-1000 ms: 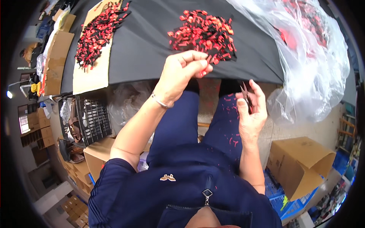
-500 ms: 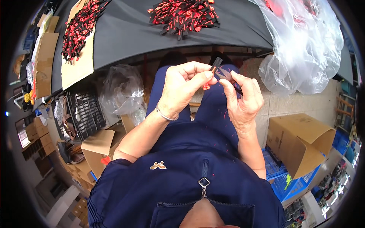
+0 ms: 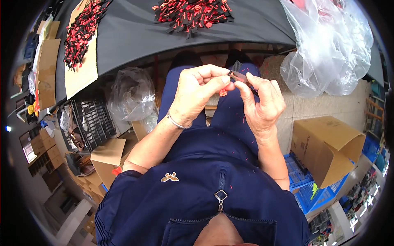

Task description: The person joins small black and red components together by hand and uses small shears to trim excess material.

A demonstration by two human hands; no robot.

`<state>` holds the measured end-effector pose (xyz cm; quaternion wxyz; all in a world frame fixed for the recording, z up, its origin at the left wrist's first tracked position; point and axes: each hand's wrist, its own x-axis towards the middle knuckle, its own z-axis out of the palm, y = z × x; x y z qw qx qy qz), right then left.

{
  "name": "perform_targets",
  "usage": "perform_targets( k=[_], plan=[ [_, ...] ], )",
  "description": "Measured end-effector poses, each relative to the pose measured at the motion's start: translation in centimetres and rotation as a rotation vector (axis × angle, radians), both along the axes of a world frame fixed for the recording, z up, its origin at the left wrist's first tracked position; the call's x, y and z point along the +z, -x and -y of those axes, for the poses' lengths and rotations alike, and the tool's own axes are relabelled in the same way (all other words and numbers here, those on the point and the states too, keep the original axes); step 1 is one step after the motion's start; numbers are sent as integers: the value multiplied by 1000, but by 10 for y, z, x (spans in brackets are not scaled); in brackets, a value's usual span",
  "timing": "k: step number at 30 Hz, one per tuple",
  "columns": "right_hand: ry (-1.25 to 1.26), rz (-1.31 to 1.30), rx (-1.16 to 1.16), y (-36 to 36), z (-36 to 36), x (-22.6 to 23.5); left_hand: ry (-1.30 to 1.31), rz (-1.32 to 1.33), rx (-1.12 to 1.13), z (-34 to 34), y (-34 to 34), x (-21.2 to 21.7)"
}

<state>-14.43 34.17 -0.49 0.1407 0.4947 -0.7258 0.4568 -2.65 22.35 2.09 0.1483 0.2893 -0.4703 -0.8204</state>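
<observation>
Above my lap, my left hand (image 3: 192, 93) pinches a small black and red strap piece (image 3: 223, 93) between thumb and fingers. Its red end hangs below the fingertips, and a black textured end sticks out beyond them. My right hand (image 3: 264, 105) grips thread snips (image 3: 239, 76), whose blades lie together against the piece by my left fingertips. The lower part of the snips is hidden in my palm. Similar black and red pieces form a heap (image 3: 193, 17) on the black-covered table (image 3: 135, 37) in front of me.
More pieces lie on a cardboard sheet (image 3: 80, 84) at the table's left. A clear plastic bag (image 3: 328, 53) hangs over the right edge. An open carton (image 3: 324, 143) sits on a blue crate (image 3: 312, 199) at my right; a black crate (image 3: 94, 119) stands left. Red thread scraps dot my clothes.
The blades of the snips have gone from spread apart to together at the piece. Both hands stay in nearly the same place, and the view has shifted slightly.
</observation>
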Motion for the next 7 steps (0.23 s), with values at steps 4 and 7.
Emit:
perform_targets(
  k=[4,7],
  plan=[
    [5,-18,-5,1,1,-3,-51,1,13,2,0,-1],
    [-4,-38,3,2,1,-5,-38,17,-28,6,0,-2]
  ],
)
